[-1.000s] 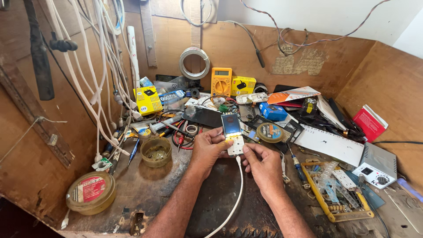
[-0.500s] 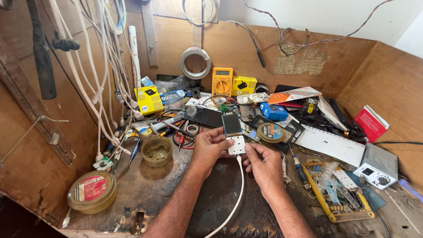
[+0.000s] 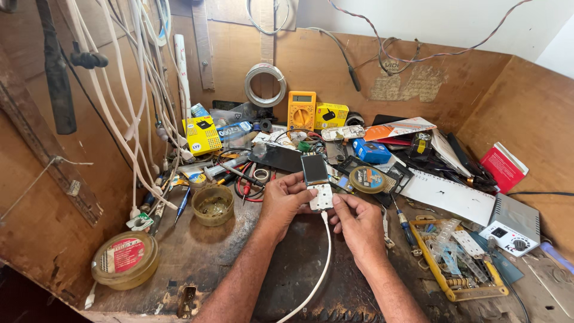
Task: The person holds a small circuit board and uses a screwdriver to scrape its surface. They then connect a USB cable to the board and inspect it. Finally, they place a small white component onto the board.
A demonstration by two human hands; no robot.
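Forearms are reaching in from six o'clock over the dark, scarred worktop. A white cable is curving up between them and meeting the bottom edge of a small keypad phone at the centre. The left hand is gripping the phone's left side, fingers curled round it, thumb lying along the edge. The right hand is pinching the phone's lower right corner, just beside where the cable goes in. At nine o'clock from the hands a small yellowish dish is sitting, and at eight o'clock a round tin with a red label. Beyond, at twelve o'clock, an orange multimeter is leaning against the back board, a wire coil hanging beside it.
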